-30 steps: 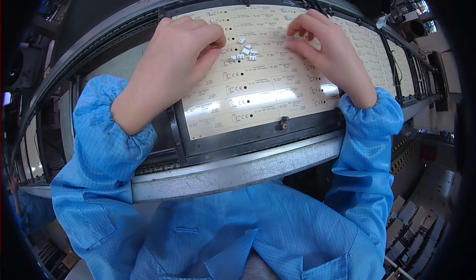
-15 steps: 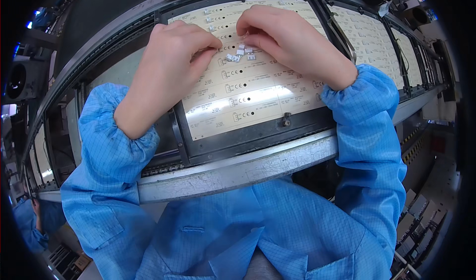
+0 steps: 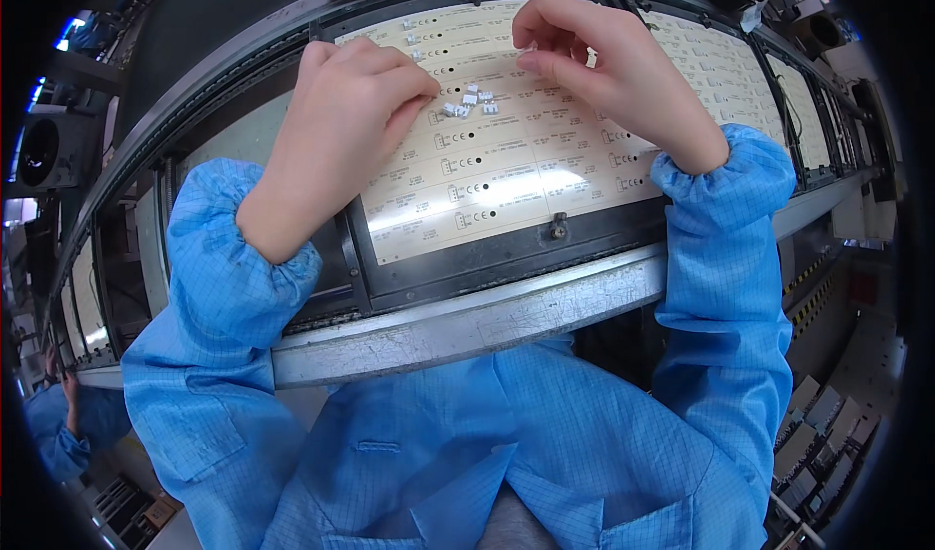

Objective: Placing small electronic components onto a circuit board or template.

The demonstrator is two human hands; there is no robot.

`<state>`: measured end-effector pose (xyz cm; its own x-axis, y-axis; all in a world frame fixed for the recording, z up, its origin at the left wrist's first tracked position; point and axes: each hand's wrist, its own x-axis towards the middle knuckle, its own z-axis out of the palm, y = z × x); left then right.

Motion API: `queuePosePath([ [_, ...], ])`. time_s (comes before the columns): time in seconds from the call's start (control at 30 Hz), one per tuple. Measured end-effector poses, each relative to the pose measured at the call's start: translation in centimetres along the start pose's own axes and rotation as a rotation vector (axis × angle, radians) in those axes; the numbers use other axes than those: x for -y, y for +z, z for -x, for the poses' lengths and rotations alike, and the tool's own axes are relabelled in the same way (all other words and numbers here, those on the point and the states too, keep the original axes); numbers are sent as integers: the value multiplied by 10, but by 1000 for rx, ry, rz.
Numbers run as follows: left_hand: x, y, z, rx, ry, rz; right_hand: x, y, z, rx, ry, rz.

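A cream circuit board panel (image 3: 526,175) with printed outlines and black dots lies flat in a dark frame. On its upper middle sits a loose heap of small white connectors (image 3: 471,99). Just left of the heap, my left hand (image 3: 355,102) has thumb and forefinger pinched together at the board; what they hold is hidden. My right hand (image 3: 594,53) hovers over the panel's upper right, fingertips pinched and apart from the heap. Whatever sits between them is too small to make out. A few white connectors stand in a column along the panel's upper left, beyond my left hand.
A scratched metal rail (image 3: 467,328) runs along the near side, between my body and the frame. Further panels (image 3: 711,77) continue along the line to the right. A black clamp knob (image 3: 558,227) rises from the frame's near edge. Another person's blue sleeve (image 3: 63,433) shows at far left.
My right hand has moved right and slightly away from the connector heap, still pinched. My left hand stays nearly where it was, at the same part of the panel.
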<state>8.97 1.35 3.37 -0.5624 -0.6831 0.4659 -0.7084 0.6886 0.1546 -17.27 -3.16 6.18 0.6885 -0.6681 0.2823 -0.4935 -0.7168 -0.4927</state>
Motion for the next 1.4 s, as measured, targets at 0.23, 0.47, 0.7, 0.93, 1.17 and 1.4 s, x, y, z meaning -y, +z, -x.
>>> queuePosePath([
  [0.23,-19,-2,-3,-58,-44,-11,-24,-21,27,-38,-10,-36],
  [0.47,-14,-5,-4,14,-20,74,-25,-35,43,-5,209,-33],
  [0.7,-28,-21,-11,61,-284,496,-18,-23,47,75,177,130],
  [0.93,-19,-18,-5,-37,-349,629,-17,-20,45,79,164,162],
  [1.17,-14,-19,3,0,-240,110,1,-15,40,41,274,159],
  [1.4,-14,-7,14,57,-112,83,10,26,6,-11,46,35],
])
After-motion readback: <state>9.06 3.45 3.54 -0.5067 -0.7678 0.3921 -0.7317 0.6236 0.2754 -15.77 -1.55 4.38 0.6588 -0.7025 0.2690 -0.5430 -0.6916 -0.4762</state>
